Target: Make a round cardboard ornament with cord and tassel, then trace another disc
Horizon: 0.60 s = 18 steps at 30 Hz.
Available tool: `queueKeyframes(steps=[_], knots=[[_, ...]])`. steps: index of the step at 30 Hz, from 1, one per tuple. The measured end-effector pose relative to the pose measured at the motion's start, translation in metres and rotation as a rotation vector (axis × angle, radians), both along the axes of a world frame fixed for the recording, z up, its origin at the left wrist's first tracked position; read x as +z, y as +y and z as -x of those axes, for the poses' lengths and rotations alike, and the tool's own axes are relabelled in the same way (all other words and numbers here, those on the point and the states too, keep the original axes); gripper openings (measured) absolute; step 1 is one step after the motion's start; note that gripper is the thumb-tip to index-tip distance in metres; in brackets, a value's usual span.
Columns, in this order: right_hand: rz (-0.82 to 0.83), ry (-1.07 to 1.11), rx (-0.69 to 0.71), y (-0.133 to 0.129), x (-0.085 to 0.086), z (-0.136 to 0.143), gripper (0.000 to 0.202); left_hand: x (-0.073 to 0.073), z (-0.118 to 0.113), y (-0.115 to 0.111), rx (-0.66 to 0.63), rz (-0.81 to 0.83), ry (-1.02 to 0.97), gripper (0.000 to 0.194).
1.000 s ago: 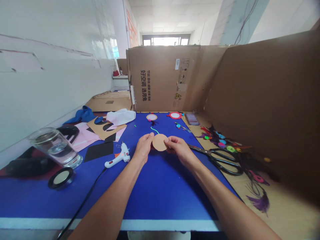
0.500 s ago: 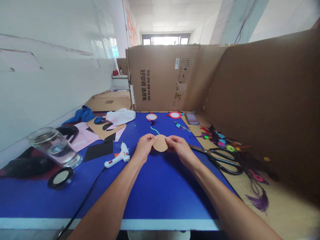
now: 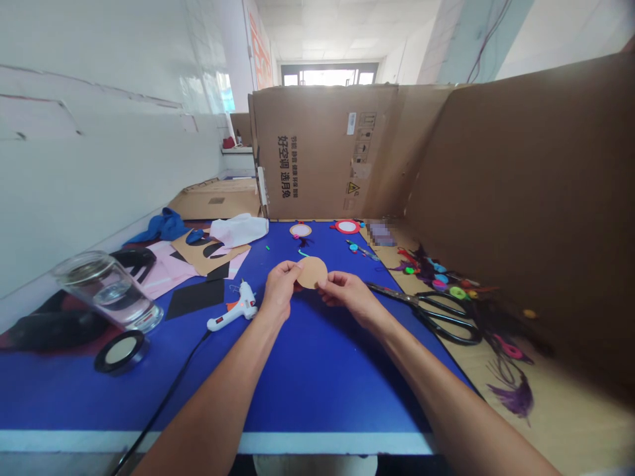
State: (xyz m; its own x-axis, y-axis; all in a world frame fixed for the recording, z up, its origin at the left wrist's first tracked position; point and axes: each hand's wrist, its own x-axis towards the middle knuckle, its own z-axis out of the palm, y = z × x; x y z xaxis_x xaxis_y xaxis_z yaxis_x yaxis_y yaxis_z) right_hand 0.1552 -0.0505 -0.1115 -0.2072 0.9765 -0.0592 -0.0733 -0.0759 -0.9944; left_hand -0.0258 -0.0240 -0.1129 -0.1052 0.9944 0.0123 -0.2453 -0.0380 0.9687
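From afar I'm looking at an indoor craft workspace: a glue gun (image 3: 245, 306), large scissors (image 3: 415, 301), a black sheet (image 3: 196, 299) and a purple tassel (image 3: 514, 399) lie about, with a big printed cardboard box (image 3: 320, 158) screening the blue table (image 3: 317, 390).

Glossy white wall (image 3: 124, 165) left; bright window (image 3: 330, 77) beyond cardboard panel (image 3: 322, 155).

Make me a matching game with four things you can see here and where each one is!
Things:
1. cardboard disc
2. white glue gun
3. scissors
4. red-rimmed circle

Places:
A. to the right of the right hand
B. to the left of the left hand
C. near the foot of the tall cardboard panel
D. between the two hands

Right pairs: 1-D, 2-B, 3-A, 4-C
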Motion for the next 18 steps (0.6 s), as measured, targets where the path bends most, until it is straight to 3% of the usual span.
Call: queueKeyframes(steps=[3, 9, 12, 15, 18], knots=[[-0.018, 0.009, -0.044, 0.001, -0.001, 0.000, 0.047, 0.001, -0.001, -0.001, -0.025, 0.010, 0.012, 0.041], [-0.125, 0.089, -0.288, 0.007, 0.006, -0.012, 0.038, 0.003, -0.002, -0.003, -0.132, 0.041, 0.056, 0.035], [-0.163, 0.158, -0.401, 0.010, 0.013, -0.027, 0.037, 0.004, 0.001, -0.001, -0.053, 0.022, 0.037, 0.033], [-0.154, 0.160, -0.413, 0.012, 0.015, -0.039, 0.040, 0.005, 0.004, 0.002, 0.033, 0.025, 0.046, 0.033], [-0.116, 0.092, -0.356, 0.013, 0.011, -0.039, 0.044, 0.006, 0.002, 0.000, 0.016, 0.021, 0.096, 0.032]])
